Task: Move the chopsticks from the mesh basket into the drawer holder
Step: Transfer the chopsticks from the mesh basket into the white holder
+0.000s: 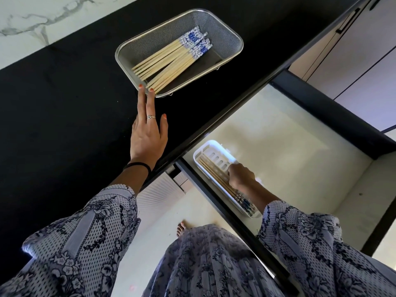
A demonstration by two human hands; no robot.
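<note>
Head view: most chopsticks [171, 60] lie bundled in the mesh basket [232, 37] on the black worktop [64, 93]; the rest sit in the white holder [200, 154] inside the open drawer [300, 146]. Left hand [147, 136], fingers straight, touches the basket rim. Right hand [241, 176] curls around the holder's chopsticks.

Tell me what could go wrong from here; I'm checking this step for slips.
The left hand only touches the mesh basket rim with straight fingers, so it might nudge the basket along the counter. The right hand, low in the holder, may jumble the chopsticks already laid there.
</note>
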